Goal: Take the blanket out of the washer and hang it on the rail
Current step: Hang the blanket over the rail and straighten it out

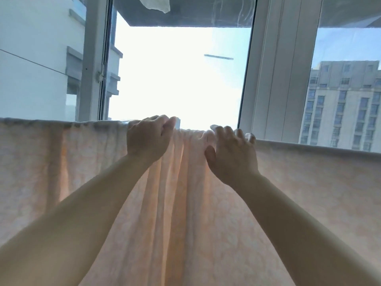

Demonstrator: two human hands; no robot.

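Note:
A pale peach, patterned blanket (pixel 299 193) hangs over a horizontal rail that runs across the view; the rail itself is hidden under the cloth's top fold. The fabric is bunched into vertical folds in the middle (pixel 177 182) and lies flatter to either side. My left hand (pixel 147 137) is at the top edge, fingers curled over the fold and gripping the blanket. My right hand (pixel 231 149) rests on the top edge a little to the right, fingers bent over the fold, thumb against the front of the cloth.
Behind the blanket is a large window with a white frame post (pixel 274 79) and another frame (pixel 92 58) at the left. A white cloth (pixel 154 3) hangs from above. Buildings (pixel 340 104) stand outside.

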